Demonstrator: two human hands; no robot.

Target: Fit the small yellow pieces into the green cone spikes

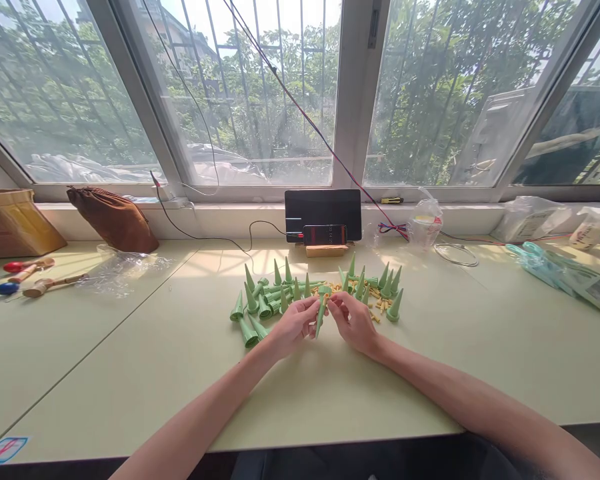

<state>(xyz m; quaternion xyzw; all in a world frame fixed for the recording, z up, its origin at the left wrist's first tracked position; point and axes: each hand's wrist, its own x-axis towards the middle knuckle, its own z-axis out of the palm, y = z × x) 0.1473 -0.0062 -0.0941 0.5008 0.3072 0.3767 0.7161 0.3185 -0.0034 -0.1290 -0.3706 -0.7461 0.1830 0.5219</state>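
Note:
My left hand (294, 327) is closed around a green plastic watering spike (320, 321), its tip pointing down and its wide end up. Beside the wide end, the fingers of my right hand (356, 325) pinch a small yellow plastic piece (326, 300) against the spike. Whether the piece is seated in the spike I cannot tell. Just beyond my hands lie many more green spikes (265, 308), some standing on their wide ends, others on their sides. Loose yellow pieces (381, 305) are scattered among them, mostly on the right.
Behind the pile, a phone (325, 235) and a black tablet (323, 203) lean on a small stand. At the left are a brown pouch (113, 219), wooden maracas (30, 270) and crumpled plastic wrap (125, 270). A coiled cable (456, 255) and plastic bags (570, 273) lie right.

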